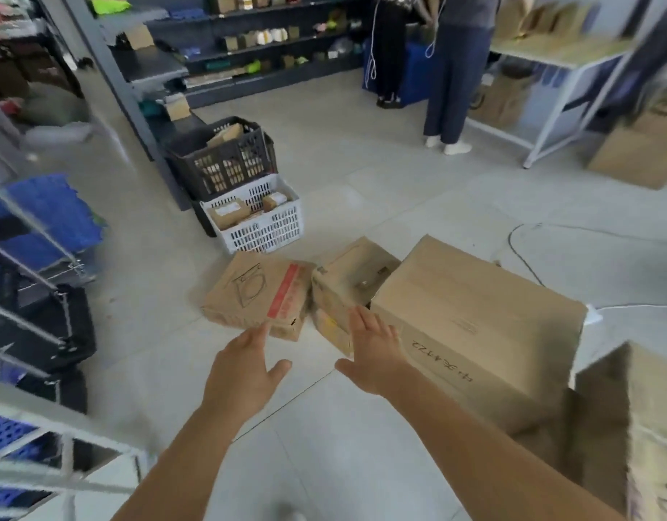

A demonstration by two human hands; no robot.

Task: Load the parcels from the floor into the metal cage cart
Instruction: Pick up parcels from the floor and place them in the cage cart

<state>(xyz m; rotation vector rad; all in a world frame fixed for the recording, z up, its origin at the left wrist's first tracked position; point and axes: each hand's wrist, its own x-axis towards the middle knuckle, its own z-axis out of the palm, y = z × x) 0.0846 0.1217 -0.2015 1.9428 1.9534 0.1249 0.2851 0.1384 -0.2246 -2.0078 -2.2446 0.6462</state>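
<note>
Three cardboard parcels lie on the floor ahead. A flat parcel with a red tape strip point(258, 293) is on the left, a smaller parcel point(348, 283) sits in the middle, and a large box point(474, 325) is on the right. My left hand point(245, 366) reaches out with fingers straight, its tips just short of the red-taped parcel's near edge. My right hand point(373, 349) is spread open beside the small parcel and the large box's near corner. Neither hand holds anything. The metal cage cart point(57, 426) stands at my left, its bars blurred.
A white basket point(264, 227) and a black crate point(226, 159) of small parcels stand behind the boxes. Another tall carton point(636, 426) is at the right. Two people stand at the back by shelves and a white table point(557, 58). A cable point(523, 253) trails on the floor.
</note>
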